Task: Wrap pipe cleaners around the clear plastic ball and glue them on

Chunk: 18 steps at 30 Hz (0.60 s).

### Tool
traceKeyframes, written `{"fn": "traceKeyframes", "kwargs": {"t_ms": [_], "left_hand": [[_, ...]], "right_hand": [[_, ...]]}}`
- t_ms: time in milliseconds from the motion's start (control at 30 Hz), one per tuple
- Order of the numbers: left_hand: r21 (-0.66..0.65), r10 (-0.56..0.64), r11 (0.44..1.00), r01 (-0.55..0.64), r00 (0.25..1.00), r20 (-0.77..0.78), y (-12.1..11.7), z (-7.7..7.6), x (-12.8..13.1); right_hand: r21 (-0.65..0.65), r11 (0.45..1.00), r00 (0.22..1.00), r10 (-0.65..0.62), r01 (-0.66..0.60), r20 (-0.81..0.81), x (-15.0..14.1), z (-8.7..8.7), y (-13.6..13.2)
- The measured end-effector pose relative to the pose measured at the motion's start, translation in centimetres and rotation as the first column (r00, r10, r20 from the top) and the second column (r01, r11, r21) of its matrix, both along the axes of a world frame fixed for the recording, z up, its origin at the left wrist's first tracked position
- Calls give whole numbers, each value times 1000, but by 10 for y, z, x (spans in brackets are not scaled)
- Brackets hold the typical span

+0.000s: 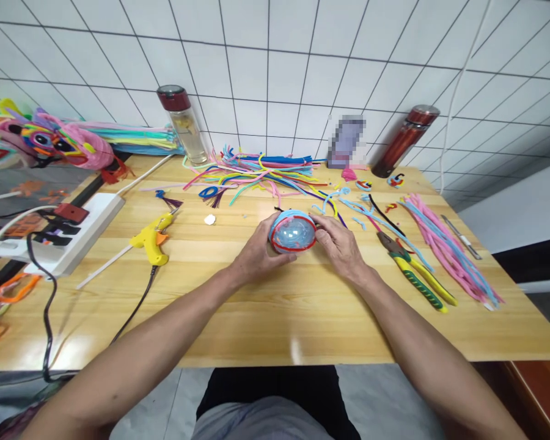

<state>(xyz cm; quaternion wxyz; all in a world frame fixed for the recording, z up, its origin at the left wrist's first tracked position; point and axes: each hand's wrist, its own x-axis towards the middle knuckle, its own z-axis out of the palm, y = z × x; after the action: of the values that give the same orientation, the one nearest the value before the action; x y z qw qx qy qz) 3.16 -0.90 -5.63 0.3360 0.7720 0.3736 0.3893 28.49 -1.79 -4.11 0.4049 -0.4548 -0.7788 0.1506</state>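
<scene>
Over the middle of the table, both hands hold a clear plastic dome (294, 232) wrapped round its outside with light blue pipe cleaner. A red pipe cleaner ring runs along the rim that faces me. My left hand (258, 247) cups the left side, thumb under the lower edge and fingers behind. From the right, my right hand (341, 245) grips the rim between thumb and fingers; some fingertips are hidden behind it. Beyond the dome lies a loose pile of coloured pipe cleaners (261, 174). Light blue pieces (341, 197) are scattered near my right hand.
On the left lie a yellow hot glue gun (151, 238) and a white power strip (89, 235) with cables. To the right are pliers (417, 272), a pink and blue pipe cleaner bundle (449, 250) and a knife-like tool (461, 237). A glass bottle (186, 125) and red flask (406, 140) stand behind.
</scene>
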Motion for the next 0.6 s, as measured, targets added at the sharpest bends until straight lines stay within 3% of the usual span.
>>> {"fn": "traceKeyframes", "kwargs": {"t_ms": [600], "left_hand": [[-50, 82, 995, -83, 996, -30, -1, -6, -1]], "right_hand": [[-21, 1000, 1000, 4, -4, 26, -3, 3, -3]]}}
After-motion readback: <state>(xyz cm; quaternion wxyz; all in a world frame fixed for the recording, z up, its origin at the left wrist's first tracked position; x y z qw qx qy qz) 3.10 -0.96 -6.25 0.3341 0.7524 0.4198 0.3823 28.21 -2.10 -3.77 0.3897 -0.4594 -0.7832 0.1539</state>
